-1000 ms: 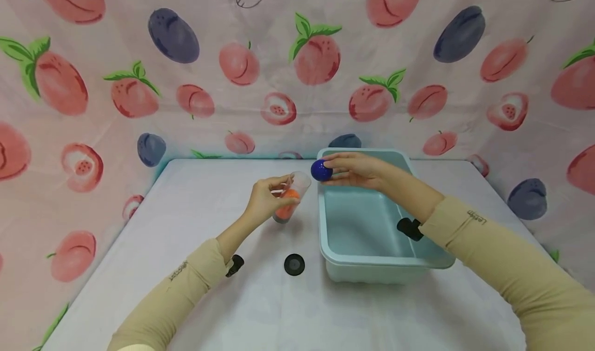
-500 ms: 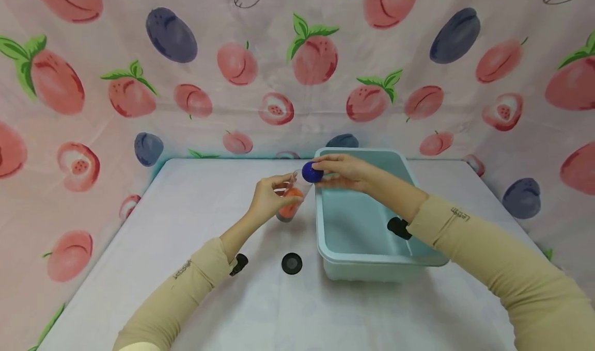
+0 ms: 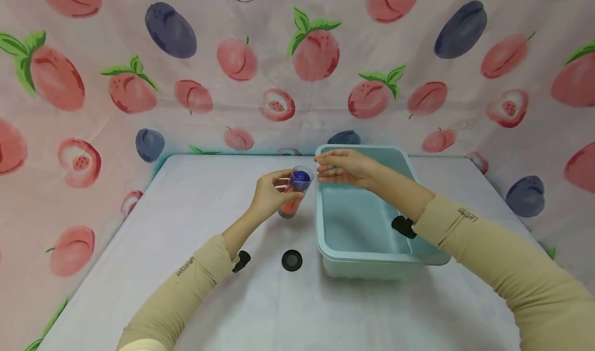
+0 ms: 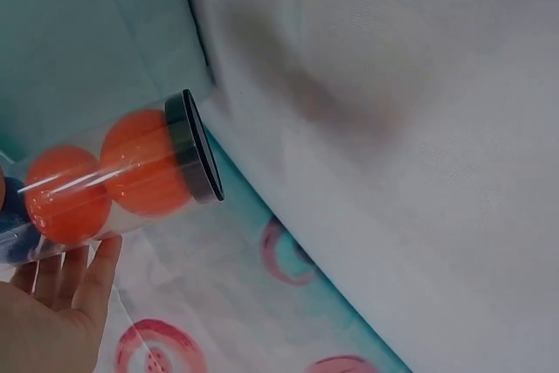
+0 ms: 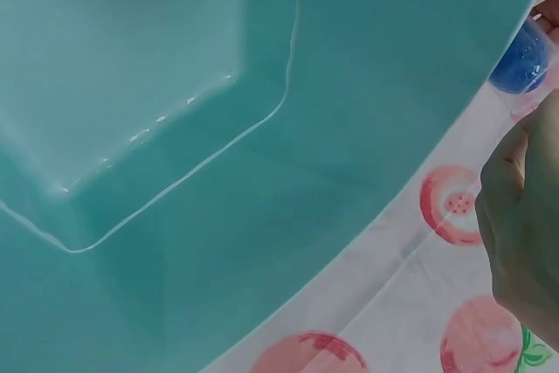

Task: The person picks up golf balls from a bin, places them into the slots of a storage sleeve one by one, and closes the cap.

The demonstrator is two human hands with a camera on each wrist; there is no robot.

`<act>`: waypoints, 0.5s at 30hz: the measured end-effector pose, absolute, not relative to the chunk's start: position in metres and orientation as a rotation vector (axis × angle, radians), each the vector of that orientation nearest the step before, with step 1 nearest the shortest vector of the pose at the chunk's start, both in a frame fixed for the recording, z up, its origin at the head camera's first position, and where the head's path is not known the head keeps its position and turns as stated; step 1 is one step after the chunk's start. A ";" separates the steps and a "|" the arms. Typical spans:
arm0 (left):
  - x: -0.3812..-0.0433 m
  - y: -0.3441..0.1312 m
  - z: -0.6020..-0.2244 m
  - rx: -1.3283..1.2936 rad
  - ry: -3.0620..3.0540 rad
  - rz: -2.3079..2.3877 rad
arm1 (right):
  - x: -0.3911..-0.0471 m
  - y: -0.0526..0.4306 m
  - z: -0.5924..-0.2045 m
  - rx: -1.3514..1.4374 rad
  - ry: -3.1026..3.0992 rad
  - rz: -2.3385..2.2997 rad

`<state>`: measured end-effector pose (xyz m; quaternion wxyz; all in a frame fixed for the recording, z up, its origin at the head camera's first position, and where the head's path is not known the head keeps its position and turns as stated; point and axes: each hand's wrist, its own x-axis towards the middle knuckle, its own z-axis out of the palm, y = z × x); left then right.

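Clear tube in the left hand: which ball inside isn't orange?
The blue ball, nearest the open mouth of the clear tube; the two orange balls sit deeper, toward the black base.

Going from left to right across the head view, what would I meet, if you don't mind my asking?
Left sleeve, left hand, clear tube, light blue bin, right sleeve.

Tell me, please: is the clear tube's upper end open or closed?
Open: nothing covers the top of the clear tube; a blue ball shows inside, and a black disc lies on the table.
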<state>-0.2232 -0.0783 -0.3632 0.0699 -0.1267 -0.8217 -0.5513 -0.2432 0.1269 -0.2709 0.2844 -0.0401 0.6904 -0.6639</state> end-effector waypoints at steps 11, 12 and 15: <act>-0.226 -0.085 -0.363 -0.323 -2.478 -1.699 | -0.229 0.128 -0.263 -0.177 1.897 -1.700; -0.226 -0.086 -0.362 -0.326 -2.476 -1.697 | -0.227 0.127 -0.262 -0.180 1.897 -1.700; -0.225 -0.092 -0.361 -0.326 -2.462 -1.691 | -0.224 0.124 -0.259 -0.207 1.891 -1.699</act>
